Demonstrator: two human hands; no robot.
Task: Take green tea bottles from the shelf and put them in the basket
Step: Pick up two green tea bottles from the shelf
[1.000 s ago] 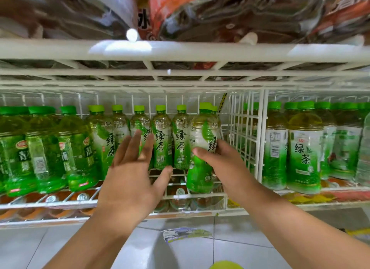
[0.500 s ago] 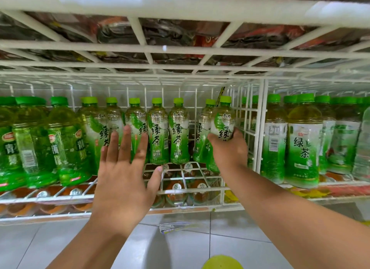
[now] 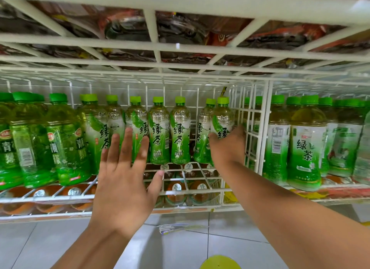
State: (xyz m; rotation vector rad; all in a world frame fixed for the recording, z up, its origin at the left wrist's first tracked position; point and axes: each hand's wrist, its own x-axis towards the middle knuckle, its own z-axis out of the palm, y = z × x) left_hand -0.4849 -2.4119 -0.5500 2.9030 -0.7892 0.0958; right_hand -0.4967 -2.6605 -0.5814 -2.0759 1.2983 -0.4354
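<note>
Green tea bottles (image 3: 159,132) are lined up on a white wire shelf (image 3: 180,191), the largest thing in view, which runs from edge to edge and is cut off at both sides. A second wire shelf (image 3: 180,48) is seen from below across the top; dark and red packets (image 3: 128,28) lie on it, too blurred to be identified. In the middle bay seven slim bottles with light green caps can be counted, though some are partly hidden behind the hands. To the left, at least three larger bottles (image 3: 64,140) with darker caps are seen, the outermost cut off by the edge. Beyond a wire divider (image 3: 264,128) on the right, about seven more bottles (image 3: 306,144) stand, the rear ones masked by those in front. Under the shelf, orange-capped bottles (image 3: 177,190) are glimpsed through the wires; their number cannot be told.

The rightmost slim bottle (image 3: 222,120) is gripped low on its body by the right hand (image 3: 227,148), the fingers curled round it; its base is hidden by the hand. The left hand (image 3: 124,180) is held flat with fingers spread in front of the row, holding nothing. A yellow object (image 3: 220,262) is cut off at the bottom edge.
</note>
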